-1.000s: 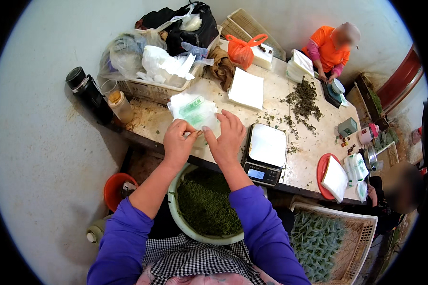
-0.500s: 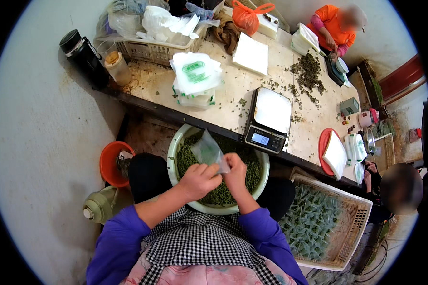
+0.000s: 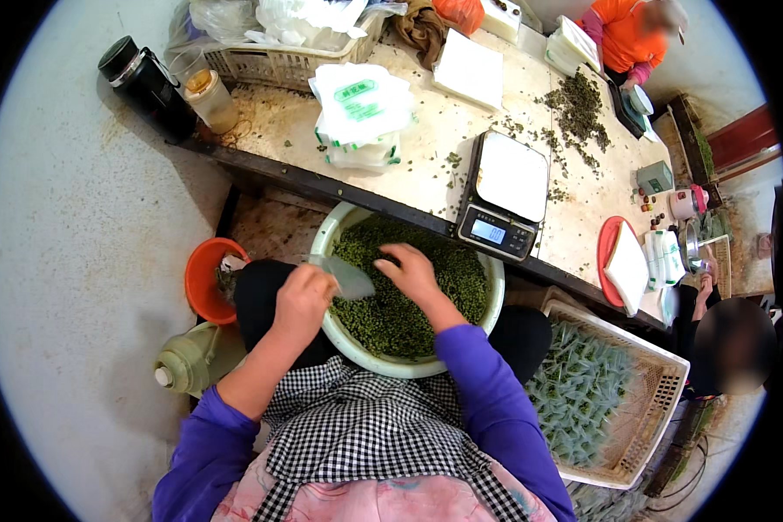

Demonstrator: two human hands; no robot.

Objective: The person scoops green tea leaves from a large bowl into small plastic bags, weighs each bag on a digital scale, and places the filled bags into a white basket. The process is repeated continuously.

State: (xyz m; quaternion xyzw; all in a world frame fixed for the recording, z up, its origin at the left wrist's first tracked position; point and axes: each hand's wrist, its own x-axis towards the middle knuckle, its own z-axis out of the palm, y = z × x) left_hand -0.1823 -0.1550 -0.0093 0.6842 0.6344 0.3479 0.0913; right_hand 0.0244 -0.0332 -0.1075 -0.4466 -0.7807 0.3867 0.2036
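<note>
A small clear plastic bag (image 3: pixel 351 280) is pinched in my left hand (image 3: pixel 303 300) over the left part of a pale round basin (image 3: pixel 329 334). The basin stands between my knees, full of small green berries (image 3: pixel 426 322) that look like peppercorns. My right hand (image 3: pixel 411 275) is just above the berries or touching them, right of the bag. Its thumb and forefinger are apart, and I see nothing held in it; the other fingertips are partly hidden.
A digital scale (image 3: pixel 501 193) sits at the table's near edge, beside a stack of plastic bags (image 3: pixel 361 109). A crate (image 3: pixel 657 409) of filled bags is at right. An orange bucket (image 3: pixel 202 283) and a green flask (image 3: pixel 183 370) stand left. Two people work across the table.
My hands were together on the bag and have parted. The left has moved left with the bag; the right has let go and come down to the berries. The view has shifted slightly.
</note>
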